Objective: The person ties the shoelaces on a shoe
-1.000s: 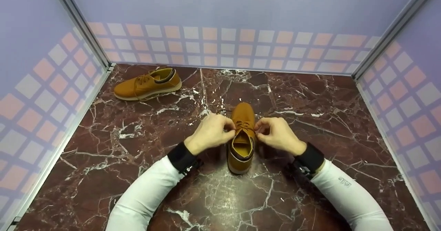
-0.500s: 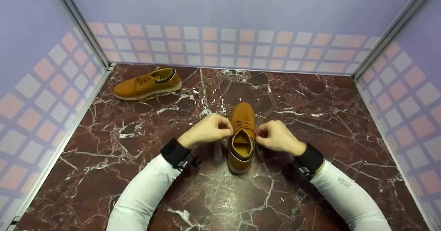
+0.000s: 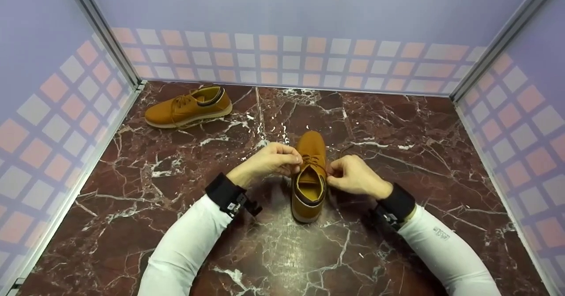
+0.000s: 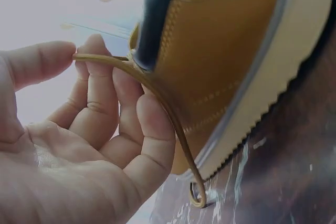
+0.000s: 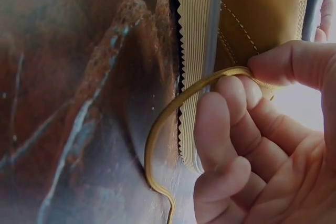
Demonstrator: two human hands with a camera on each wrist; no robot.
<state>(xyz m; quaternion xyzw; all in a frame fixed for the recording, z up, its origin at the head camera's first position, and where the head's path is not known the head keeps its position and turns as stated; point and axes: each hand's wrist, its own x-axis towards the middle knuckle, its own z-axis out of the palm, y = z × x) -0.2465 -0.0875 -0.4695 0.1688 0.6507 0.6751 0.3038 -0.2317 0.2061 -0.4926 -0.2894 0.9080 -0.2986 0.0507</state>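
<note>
A tan lace-up shoe [image 3: 311, 143] stands on the floor with its toe pointing away from me. On its left, my left hand [image 3: 274, 161] pinches a shoelace between thumb and fingertips. In the left wrist view that shoelace [image 4: 176, 116] hangs past the other fingers in a loose curve, its lower end curled near the floor. On the opposite side, my right hand [image 3: 356, 176] pinches the other part of the lace; in the right wrist view this shoelace [image 5: 151, 148] droops beside the ridged sole [image 5: 197, 56]. The crossed laces over the tongue are small in the head view.
A matching tan shoe [image 3: 187, 108] lies farther back on the left, toe to the left. The floor [image 3: 410, 243] is dark red marbled stone. Lilac panels with pink and white squares enclose it at the back wall [image 3: 304, 62] and both sides.
My left hand has drawn a little left from the shoe, and its fingers have shifted on the lace. The right hand sits slightly lower. Both shoes have stayed in place.
</note>
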